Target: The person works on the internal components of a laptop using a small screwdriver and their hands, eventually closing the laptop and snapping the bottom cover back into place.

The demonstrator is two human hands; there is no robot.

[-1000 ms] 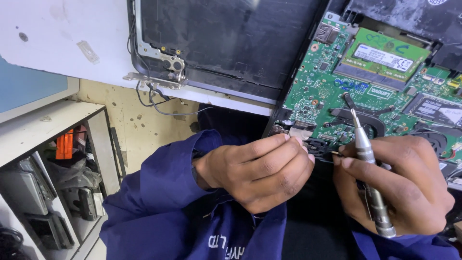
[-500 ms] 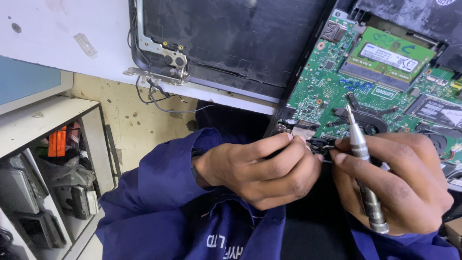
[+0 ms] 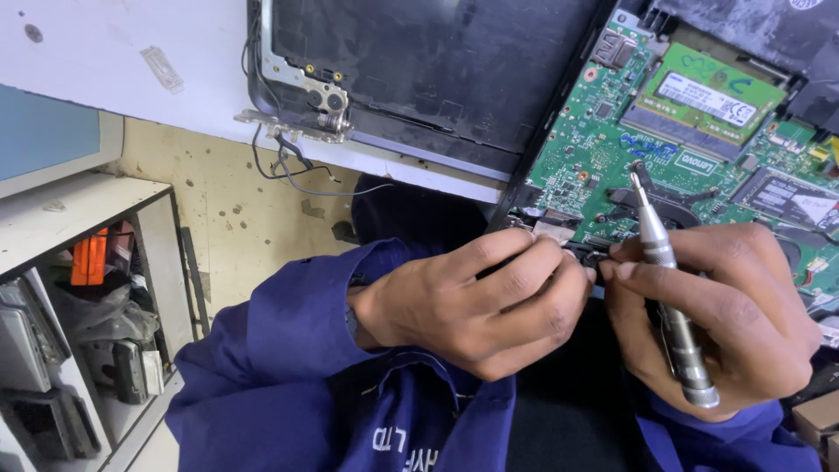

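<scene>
An opened laptop lies on the white table with its green motherboard (image 3: 603, 149) bare and a green memory module (image 3: 708, 92) at the upper right. My left hand (image 3: 476, 301) pinches a small dark part (image 3: 587, 256) at the board's near edge with its fingertips. My right hand (image 3: 717, 315) meets it there with thumb and forefinger while holding a silver screwdriver (image 3: 669, 297), whose tip points up over the board. Both arms wear blue sleeves.
The laptop's dark lid panel (image 3: 419, 70) with a metal hinge (image 3: 306, 96) and loose wires (image 3: 297, 170) overhangs the table edge. At the left stands a white shelf (image 3: 79, 210) holding devices and an orange item (image 3: 87, 258). A beige floor lies below.
The view has shifted slightly; both hands stay together at the board's edge, with the screwdriver a little more upright in my right hand.
</scene>
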